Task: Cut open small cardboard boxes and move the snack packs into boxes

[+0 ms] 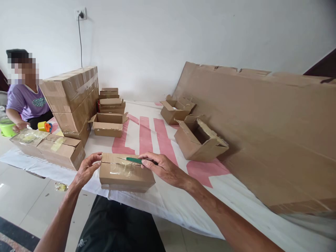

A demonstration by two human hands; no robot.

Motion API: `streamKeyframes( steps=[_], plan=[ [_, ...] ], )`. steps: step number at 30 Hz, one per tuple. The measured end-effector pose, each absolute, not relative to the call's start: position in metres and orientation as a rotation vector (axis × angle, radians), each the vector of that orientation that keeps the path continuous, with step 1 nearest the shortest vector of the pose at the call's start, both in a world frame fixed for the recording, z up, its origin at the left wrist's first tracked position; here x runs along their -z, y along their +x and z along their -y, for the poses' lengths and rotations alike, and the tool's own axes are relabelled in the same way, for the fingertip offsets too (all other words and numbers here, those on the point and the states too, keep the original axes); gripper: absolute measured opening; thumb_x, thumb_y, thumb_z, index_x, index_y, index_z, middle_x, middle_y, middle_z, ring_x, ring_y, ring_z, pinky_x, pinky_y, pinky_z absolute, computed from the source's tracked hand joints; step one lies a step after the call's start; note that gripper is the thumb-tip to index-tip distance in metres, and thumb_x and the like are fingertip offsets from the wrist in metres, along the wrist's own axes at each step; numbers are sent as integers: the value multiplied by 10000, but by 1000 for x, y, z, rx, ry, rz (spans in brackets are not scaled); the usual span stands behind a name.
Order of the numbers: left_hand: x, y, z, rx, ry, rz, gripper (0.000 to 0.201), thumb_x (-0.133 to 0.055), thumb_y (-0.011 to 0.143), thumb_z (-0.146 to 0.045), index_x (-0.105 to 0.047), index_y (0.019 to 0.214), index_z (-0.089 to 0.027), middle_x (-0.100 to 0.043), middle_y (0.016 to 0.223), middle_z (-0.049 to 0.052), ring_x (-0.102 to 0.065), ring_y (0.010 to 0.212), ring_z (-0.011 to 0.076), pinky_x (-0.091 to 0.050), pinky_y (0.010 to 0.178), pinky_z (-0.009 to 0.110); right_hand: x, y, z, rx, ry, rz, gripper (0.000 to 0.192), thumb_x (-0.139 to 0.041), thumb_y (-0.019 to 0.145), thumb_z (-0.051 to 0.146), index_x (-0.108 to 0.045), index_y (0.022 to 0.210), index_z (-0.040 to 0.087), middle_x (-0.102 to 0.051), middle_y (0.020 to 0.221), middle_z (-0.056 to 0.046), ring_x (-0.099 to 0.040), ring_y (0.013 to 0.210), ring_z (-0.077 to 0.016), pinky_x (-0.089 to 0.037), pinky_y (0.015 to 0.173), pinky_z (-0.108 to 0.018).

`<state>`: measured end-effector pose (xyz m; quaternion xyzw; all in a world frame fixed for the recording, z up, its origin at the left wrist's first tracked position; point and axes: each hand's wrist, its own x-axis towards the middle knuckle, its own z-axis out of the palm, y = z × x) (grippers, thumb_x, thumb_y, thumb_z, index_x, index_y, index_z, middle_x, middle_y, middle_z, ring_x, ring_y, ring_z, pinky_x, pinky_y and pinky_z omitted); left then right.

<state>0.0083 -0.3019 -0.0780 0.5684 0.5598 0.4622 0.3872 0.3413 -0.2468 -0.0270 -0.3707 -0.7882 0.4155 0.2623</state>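
A closed cardboard box (123, 175) with clear tape over its top seam sits near the front edge of the cloth-covered table. My left hand (88, 169) grips its left end, fingers bent and fingertips on the upper edge. In my right hand (160, 166) is a green-handled knife (133, 160), held from above by thumb and fingers. Its thin pointed blade lies over the box top, aimed left along the seam. Whether the blade touches the cardboard, I cannot tell.
Taped boxes are stacked (70, 94) at the left, with a low row of boxes (57, 147) before them. Open boxes (109, 124) stand behind; two more open boxes (199, 140) stand right. A large cardboard sheet (275, 140) leans along the right. A person (28, 98) sits far left.
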Motion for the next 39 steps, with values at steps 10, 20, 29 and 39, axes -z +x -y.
streamKeyframes(
  steps=[10,20,29,39],
  plan=[
    [86,7,298,-1197,1400,-1351,341,-762,831,-536,-727,988,-236,-674,1497,139,-652,1366,340,-540,1101,450,17,316,235,-1069,-952,2308,447,-467,1070,542,-756,971,216,-754,960,-40,-648,864,-207,-490,767,-335],
    [91,4,301,-1160,1414,-1255,297,-724,866,-465,-641,1057,-252,-578,1602,132,-558,1479,330,-528,1104,418,-2,313,233,-1024,-965,2440,448,-468,1066,518,-765,930,211,-673,803,-13,-539,710,-165,-390,653,-313],
    [91,7,299,-1175,1435,-1193,313,-741,863,-501,-611,970,-237,-644,1470,127,-621,1364,303,-525,1065,380,-17,293,232,-890,-934,2564,406,-484,1059,459,-763,865,236,-688,778,-32,-567,705,-182,-406,685,-336],
    [87,9,296,-1190,1459,-1263,187,-694,817,-315,-566,910,-215,-655,1306,95,-630,1221,250,-499,1008,330,-34,290,226,-420,-1112,2921,428,-449,1049,339,-579,666,201,-568,654,-12,-429,602,-137,-248,605,-325]
  ],
)
